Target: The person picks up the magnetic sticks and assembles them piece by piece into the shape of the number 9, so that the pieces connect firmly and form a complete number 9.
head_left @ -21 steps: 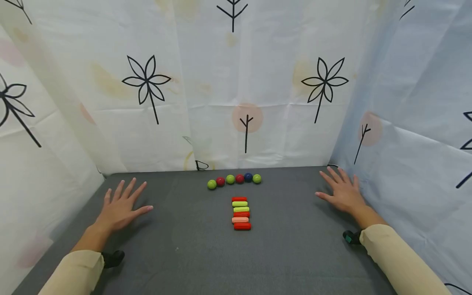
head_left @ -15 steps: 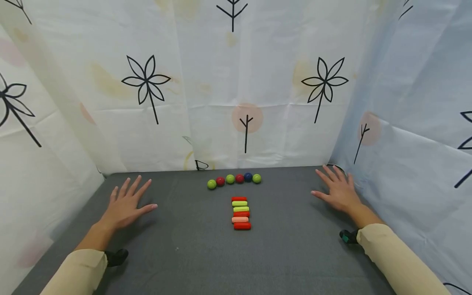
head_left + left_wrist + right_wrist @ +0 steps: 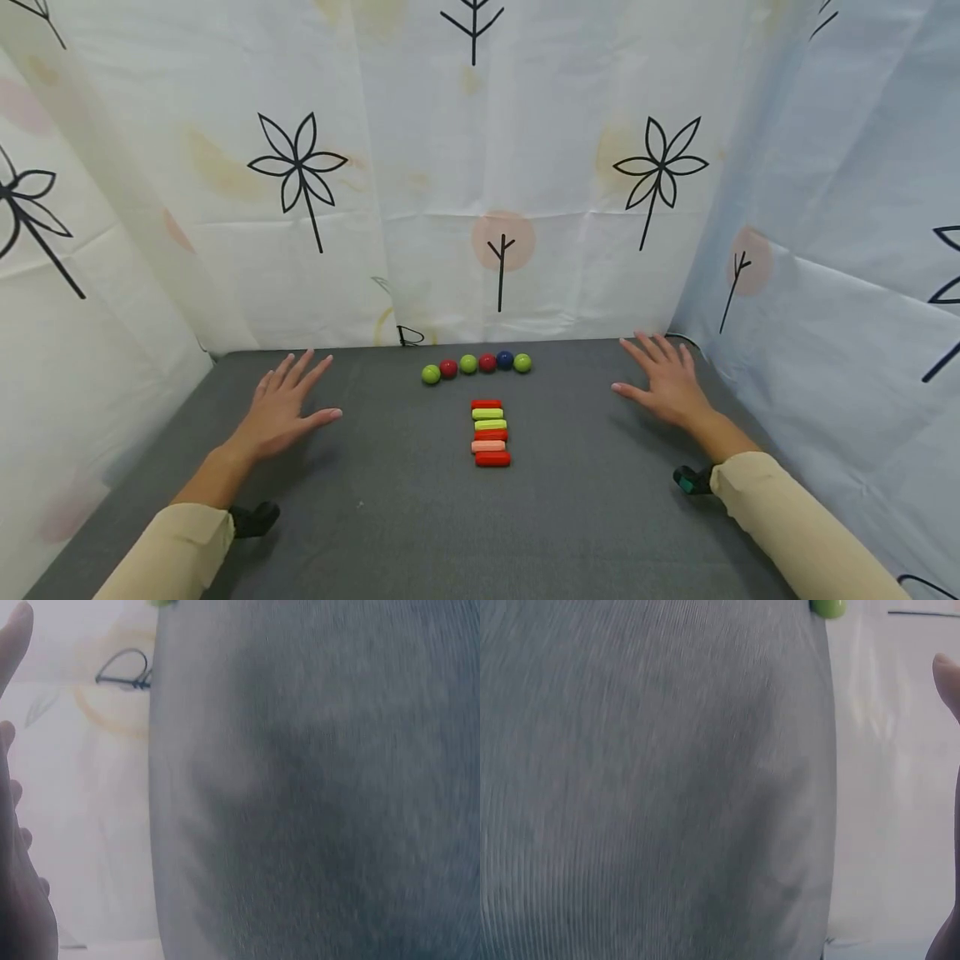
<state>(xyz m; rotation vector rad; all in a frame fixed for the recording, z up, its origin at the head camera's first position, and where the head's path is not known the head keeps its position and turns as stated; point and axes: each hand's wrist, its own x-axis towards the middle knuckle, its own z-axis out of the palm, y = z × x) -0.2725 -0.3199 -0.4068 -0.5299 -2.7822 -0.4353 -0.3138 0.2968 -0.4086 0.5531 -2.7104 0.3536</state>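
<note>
My left hand (image 3: 277, 417) hovers over the left part of the dark grey table, fingers spread and holding nothing. On the other side my right hand (image 3: 667, 387) is likewise raised with its fingers apart, and it touches no object. Between them, towards the back, lies a curved row of small shiny balls: green (image 3: 431, 374), red (image 3: 448, 368), green, red, dark blue (image 3: 505, 360) and green. Nearer to me a column of short sticks lies side by side: a red stick (image 3: 492, 459) in front, then a pink stick (image 3: 488, 447), with red and yellow-green sticks (image 3: 491, 425) behind.
White fabric walls (image 3: 435, 167) with plant drawings enclose the grey tabletop (image 3: 420, 525) at the back and both sides. A black cable (image 3: 926, 583) shows at the lower right. Each wrist wears a black strap mount (image 3: 255, 518).
Both hands have moved inward over the table, the left hand to the right and the right hand to the left. The balls and sticks lie where they were.
</note>
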